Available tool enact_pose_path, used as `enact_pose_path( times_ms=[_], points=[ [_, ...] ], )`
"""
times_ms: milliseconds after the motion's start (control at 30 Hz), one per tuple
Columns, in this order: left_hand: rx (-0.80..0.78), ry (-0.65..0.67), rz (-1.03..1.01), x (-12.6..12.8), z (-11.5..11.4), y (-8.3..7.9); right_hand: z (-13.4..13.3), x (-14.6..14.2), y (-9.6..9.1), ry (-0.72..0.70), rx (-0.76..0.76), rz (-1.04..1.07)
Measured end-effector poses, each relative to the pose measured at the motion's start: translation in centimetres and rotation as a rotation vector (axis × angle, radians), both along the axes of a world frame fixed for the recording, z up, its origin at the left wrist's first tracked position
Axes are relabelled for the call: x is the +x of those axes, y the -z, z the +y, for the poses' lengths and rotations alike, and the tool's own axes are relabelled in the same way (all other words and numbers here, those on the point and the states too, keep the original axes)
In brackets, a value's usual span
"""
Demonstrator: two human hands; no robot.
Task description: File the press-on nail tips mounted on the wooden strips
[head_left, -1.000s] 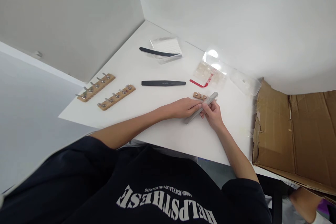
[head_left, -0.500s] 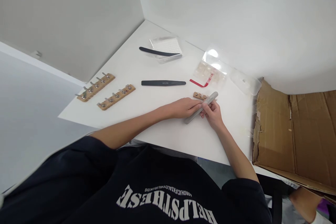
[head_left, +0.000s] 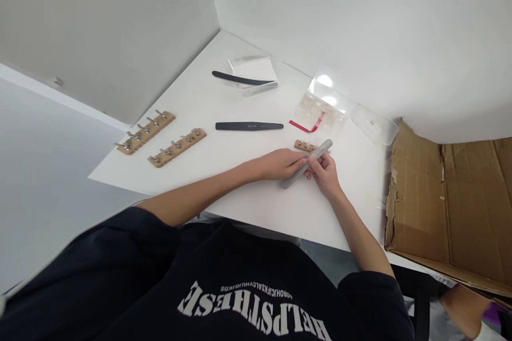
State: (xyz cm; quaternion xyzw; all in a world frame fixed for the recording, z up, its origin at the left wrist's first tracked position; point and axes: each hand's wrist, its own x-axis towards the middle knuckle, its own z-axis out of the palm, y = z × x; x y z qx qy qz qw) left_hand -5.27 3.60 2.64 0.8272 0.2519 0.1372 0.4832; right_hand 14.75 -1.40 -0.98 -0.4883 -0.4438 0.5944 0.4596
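My right hand [head_left: 327, 175] is closed around a grey nail file [head_left: 298, 173], which slants across the white table [head_left: 240, 192]. The file's far end rests over a small wooden strip with metal studs [head_left: 304, 145]. My left hand [head_left: 282, 163] lies beside the file with its fingertips pinched at that strip, under the file. What the fingertips grip is partly hidden.
Two longer wooden strips with studs [head_left: 146, 131] [head_left: 177, 147] lie at the left. Two black nail files [head_left: 248, 126] [head_left: 240, 79], clear plastic boxes [head_left: 256, 72] [head_left: 326, 109] and a lid [head_left: 374, 125] sit further back. A torn cardboard box [head_left: 448, 208] stands at the right. Another person's hand [head_left: 464, 306] shows at bottom right.
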Motion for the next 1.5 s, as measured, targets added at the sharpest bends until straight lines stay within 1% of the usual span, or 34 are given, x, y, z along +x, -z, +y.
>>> enact_pose_path(
  times_ms=[1033,1167,1500],
  points=[
    [0.055,-0.005,0.038,-0.03,-0.02,0.40,-0.01,0.04,0.10,0.009,-0.011,-0.013],
    [0.041,-0.006,0.051,-0.04,0.00,0.35,0.02,0.02,0.09,0.009,-0.014,-0.022],
    [0.039,-0.007,0.019,-0.02,-0.01,0.61,-0.04,0.04,0.09,0.010,-0.019,-0.030]
  ],
)
